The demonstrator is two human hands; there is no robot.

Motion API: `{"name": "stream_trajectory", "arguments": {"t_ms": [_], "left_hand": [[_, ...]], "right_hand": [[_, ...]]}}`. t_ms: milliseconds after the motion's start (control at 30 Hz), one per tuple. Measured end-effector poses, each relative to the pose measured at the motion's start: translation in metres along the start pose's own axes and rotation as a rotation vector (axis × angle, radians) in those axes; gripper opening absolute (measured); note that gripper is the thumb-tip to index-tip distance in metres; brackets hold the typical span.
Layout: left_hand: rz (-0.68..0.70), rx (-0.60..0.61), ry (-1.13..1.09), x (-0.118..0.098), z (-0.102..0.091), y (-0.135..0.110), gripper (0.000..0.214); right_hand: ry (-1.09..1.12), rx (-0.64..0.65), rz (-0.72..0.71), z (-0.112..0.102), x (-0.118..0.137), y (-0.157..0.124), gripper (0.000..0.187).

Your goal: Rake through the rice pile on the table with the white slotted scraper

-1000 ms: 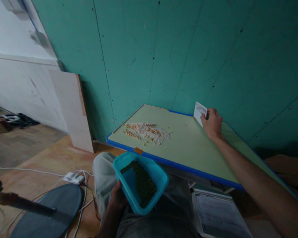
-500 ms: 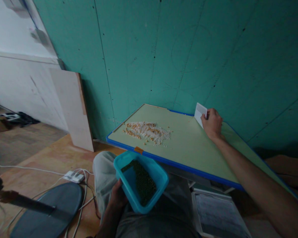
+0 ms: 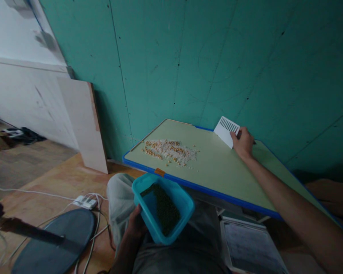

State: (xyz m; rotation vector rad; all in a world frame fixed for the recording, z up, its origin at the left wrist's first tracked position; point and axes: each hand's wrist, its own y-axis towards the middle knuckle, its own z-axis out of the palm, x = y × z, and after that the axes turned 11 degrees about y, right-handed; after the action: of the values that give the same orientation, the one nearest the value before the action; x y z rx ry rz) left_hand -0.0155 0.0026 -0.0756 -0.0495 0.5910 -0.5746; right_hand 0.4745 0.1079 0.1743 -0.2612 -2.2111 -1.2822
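Observation:
My left hand (image 3: pixel 136 224) grips a blue plastic tub (image 3: pixel 177 198) from below, held over my lap just under the table's front edge. Dark green beans (image 3: pixel 163 209) lie in its lower half. My right hand (image 3: pixel 242 144) reaches to the far side of the pale green table (image 3: pixel 217 167) and is closed on a white slotted scraper (image 3: pixel 225 131), which stands tilted near the wall. A heap of yellow kernels and white grains (image 3: pixel 171 149) lies on the table's left part, apart from both hands.
A teal wall (image 3: pixel 217 57) rises right behind the table. A pale board (image 3: pixel 82 125) leans at the left. On the wooden floor lie white cables with a power strip (image 3: pixel 85 202) and a dark round disc (image 3: pixel 57 243). Papers (image 3: pixel 251 247) sit below the table at right.
My right hand has tipped the white scraper so its slotted face shows wider and sits slightly higher and to the left. The tub in my left hand has hardly moved.

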Motion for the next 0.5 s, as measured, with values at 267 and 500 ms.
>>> {"name": "stream_trajectory", "arguments": {"t_ms": [267,500], "left_hand": [[-0.031,-0.075,0.008,-0.003,0.015,-0.003,0.008],[-0.035,-0.073,-0.02,-0.004,0.017,-0.004,0.007]], "right_hand": [[-0.021,0.063,0.079,0.01,-0.003,-0.004,0.013],[0.001,0.12,0.107,0.018,-0.005,-0.005,0.021]]}}
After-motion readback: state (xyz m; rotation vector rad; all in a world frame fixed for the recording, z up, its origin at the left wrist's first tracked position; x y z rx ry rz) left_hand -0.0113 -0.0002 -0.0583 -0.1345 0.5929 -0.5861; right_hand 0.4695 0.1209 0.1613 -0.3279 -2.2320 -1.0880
